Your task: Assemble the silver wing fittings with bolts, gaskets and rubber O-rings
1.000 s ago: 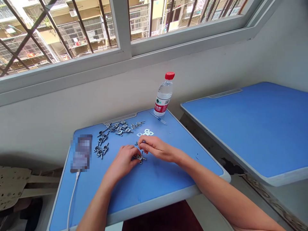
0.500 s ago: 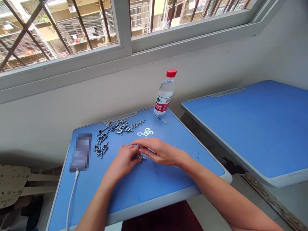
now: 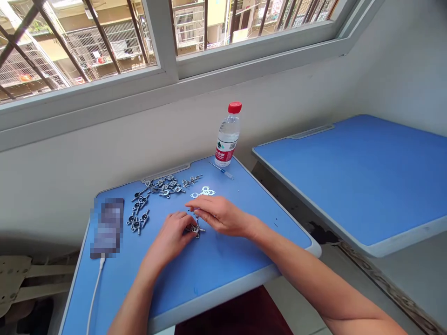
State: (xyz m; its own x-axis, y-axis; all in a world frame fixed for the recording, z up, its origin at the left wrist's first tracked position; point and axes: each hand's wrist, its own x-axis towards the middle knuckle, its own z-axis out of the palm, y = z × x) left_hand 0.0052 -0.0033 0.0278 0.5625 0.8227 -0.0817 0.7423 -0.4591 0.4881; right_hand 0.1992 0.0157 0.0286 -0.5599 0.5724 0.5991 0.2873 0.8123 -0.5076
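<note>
My left hand [image 3: 173,234] is closed on a small metal fitting [image 3: 197,231] with a side stem, pressing it against the blue desk. Above the fitting, my right hand [image 3: 220,215] is closed around a thin upright tool [image 3: 197,217] that looks like a small screwdriver. Its tip points down at the fitting; the fingers hide most of its handle. Just beyond my hands lie several flat metal plates [image 3: 203,192] with holes. To their left is a loose cluster of metal fittings [image 3: 164,186], and nearer me several fittings with black round centres [image 3: 137,219].
A water bottle [image 3: 226,139] with a red cap stands at the desk's back right corner, and a slim blue-and-clear tool [image 3: 223,171] lies before it. On the left is a phone [image 3: 107,228] with a white cable [image 3: 95,293]. Another blue desk [image 3: 349,186] stands to the right.
The view has shifted, so the desk and its contents appear farther left. My right hand has lifted slightly from the fitting, and the thin tool shows between the hands.
</note>
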